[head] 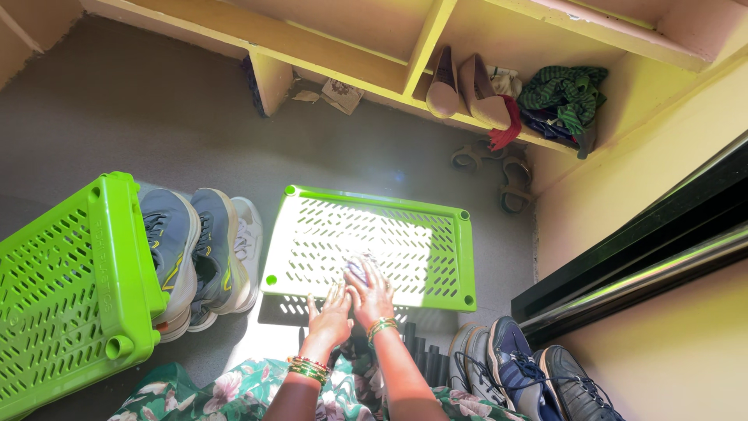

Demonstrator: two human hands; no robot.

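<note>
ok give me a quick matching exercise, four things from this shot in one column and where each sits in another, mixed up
Things:
1. cloth
2. tan heels
3. brown sandals
4. grey sneakers

Places:
A. on the floor below the shelf
B. between the two green panels
C. under the right hand, on the flat green panel
D. on the yellow shelf

Pairs: 1-C, 2-D, 3-A, 4-B

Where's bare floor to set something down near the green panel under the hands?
Bare grey floor lies between the yellow shelf and the green panel, running left. Crowded: left of the panel, grey sneakers against a second green panel; lower right, dark sneakers. Both hands rest on the panel.
</note>
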